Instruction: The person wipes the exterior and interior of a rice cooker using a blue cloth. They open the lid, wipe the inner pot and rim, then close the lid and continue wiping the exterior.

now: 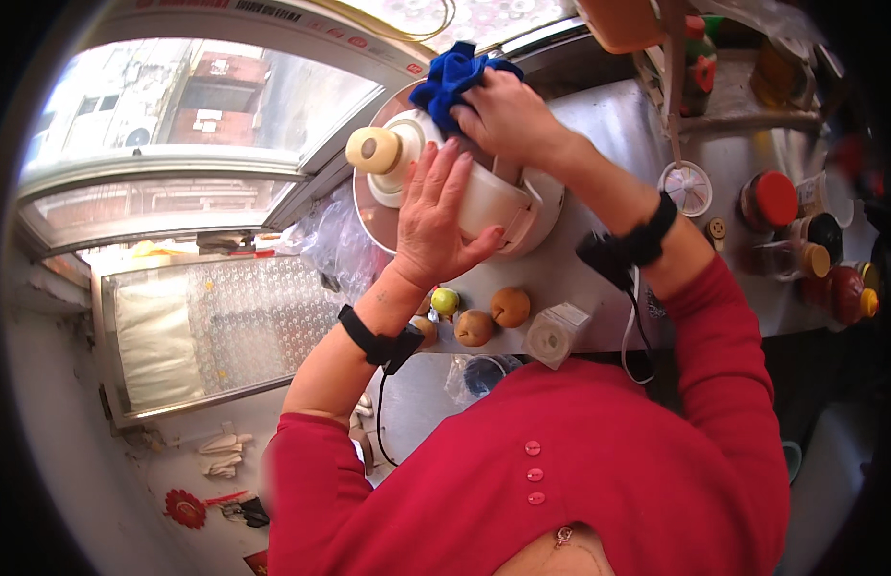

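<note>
A white countertop appliance [513, 209] with a cream knob [374, 150] on top stands before me on the steel counter [593, 291]. My left hand [438, 216] lies on its casing with the fingers spread, holding nothing. At the appliance's far side, my right hand [506, 115] grips a bunched blue cloth [449, 83], which rests against its upper part. The casing is partly hidden beneath both hands. Nearer my body sit several round fruits, among them a green one [445, 301] and a brown pear [510, 307], beside a clear plastic box [557, 335].
On the right are a red-lidded jar [770, 200], several bottles and a small round strainer-like item [684, 189]. A rack [751, 122] holds bottles at the back right. A window [200, 108] and crumpled plastic bags [344, 237] border the left side.
</note>
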`<state>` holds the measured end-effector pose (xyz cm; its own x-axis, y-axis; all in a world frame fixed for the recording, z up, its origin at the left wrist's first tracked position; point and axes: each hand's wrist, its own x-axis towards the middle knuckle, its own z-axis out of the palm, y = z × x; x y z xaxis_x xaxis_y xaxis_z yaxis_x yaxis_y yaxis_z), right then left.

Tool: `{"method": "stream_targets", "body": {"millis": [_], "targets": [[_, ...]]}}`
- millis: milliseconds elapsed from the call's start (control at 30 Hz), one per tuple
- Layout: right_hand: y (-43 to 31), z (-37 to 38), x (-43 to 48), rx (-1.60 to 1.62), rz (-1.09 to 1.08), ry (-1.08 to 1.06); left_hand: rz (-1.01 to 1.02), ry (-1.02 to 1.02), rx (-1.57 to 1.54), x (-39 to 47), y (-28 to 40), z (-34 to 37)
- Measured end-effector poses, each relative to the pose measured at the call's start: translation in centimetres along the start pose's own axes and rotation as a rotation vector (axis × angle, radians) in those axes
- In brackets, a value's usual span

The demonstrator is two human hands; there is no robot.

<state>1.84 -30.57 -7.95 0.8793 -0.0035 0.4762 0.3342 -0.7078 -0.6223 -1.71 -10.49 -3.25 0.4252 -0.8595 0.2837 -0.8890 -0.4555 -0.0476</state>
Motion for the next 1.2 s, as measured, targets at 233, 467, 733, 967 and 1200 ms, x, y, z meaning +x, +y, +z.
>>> {"method": "stream_targets", "body": {"millis": [233,467,733,967,1200], "targets": [[4.3,2.8,9.4,0.316,0.227,-0.174,-0.015,0.025,-0.002,0.4,0.3,0.0],[7.4,1.7,-0.7,0.429,0.12,0.161,-0.019,0.031,-0.03,0.1,0.2,-0.1],[11.4,1.6,1.2,1.201,0.497,-0.043,-0.035,0.006,-0.037,0.3,0.3,-0.4],[10.5,2.3,7.7,0.834,0.368,-0.486,-0.023,0.012,-0.033,0.4,0.1,-0.2],[10.5,4.0,10.1,0.603,0.488,-0.395,-0.044,0.036,0.011,1.3,0.1,0.5]]}}
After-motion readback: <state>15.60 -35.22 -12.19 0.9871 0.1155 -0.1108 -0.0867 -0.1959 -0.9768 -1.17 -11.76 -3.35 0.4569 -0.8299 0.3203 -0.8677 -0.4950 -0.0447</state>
